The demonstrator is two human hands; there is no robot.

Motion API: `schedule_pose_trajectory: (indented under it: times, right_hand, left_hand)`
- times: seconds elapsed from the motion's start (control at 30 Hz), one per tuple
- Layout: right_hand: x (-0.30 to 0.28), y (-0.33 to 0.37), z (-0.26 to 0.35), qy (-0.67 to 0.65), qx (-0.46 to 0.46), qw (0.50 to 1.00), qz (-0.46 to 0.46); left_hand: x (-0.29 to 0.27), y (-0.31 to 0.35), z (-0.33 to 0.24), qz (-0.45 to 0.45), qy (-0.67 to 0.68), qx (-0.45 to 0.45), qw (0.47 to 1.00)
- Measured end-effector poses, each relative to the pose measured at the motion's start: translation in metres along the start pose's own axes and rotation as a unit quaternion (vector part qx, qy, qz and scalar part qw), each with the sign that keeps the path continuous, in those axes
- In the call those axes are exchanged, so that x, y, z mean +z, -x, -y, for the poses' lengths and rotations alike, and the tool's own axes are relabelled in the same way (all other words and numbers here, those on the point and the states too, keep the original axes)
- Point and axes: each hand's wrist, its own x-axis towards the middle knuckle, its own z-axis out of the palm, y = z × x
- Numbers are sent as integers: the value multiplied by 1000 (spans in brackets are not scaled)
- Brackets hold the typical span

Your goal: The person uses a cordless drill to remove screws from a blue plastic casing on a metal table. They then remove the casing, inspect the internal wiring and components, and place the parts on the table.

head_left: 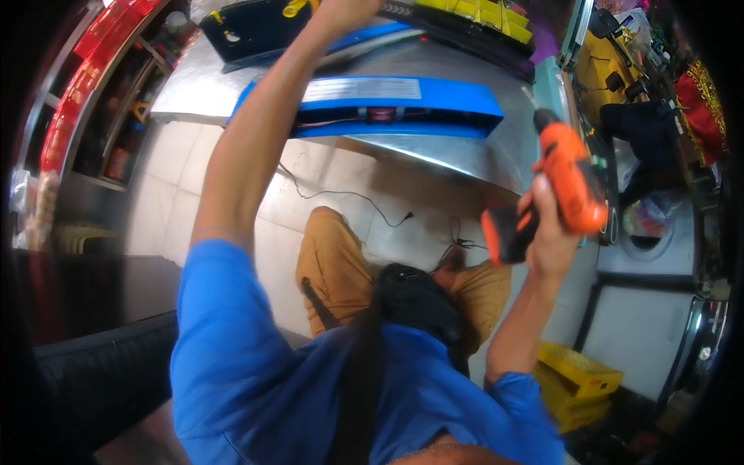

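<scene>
The right grip point(549, 225) wraps around an orange cordless drill point(573, 174) near the tabletop point(515, 151), while the left grip point(349, 12) — cut off above, its closure impossible to tell — lies beyond the shadowy-insided long blue housing point(453, 94) on that tabletop.

This is a workshop, judging by the cordless drill point(572, 174) (an orange one) and metal-topped bench point(198, 87).

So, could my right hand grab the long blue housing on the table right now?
Probably not as it is: your right hand is closed around the orange drill. With that hand free, likely yes: the right end of the long blue housing looks close, and nothing else seems to block it.
</scene>
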Motion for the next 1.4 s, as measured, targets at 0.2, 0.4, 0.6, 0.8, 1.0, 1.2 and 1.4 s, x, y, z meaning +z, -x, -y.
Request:
schedule_pose_trajectory:
  times: [0.2, 0.4, 0.6, 0.8, 1.0, 1.2, 1.4]
  right_hand:
    - [24, -106, -7, 220, 16, 972, 76]
    - [73, -200, -21, 457, 60, 838, 291]
    - [111, -244, -26, 557, 49, 735, 383]
    - [132, -254, -32, 649, -54, 611, 451]
    - [161, -229, -17, 704, -27, 576, 416]
    - [202, -199, 14, 763, -29, 475, 438]
    - [229, -248, -31, 759, -11, 442, 477]
  left_hand:
    - [-53, 232, -32, -96, 24, 91, 991]
    - [-34, 424, 28, 17, 36, -209, 977]
    - [-23, 550, 76, -21, -209, -243, 947]
    - [-23, 588, 78, -63, -301, -264, 914]
    - [-28, 594, 94, -70, -285, -303, 907]
    - [-14, 580, 98, -85, -298, -267, 913]
    - [8, 540, 108, -62, -283, -259, 922]
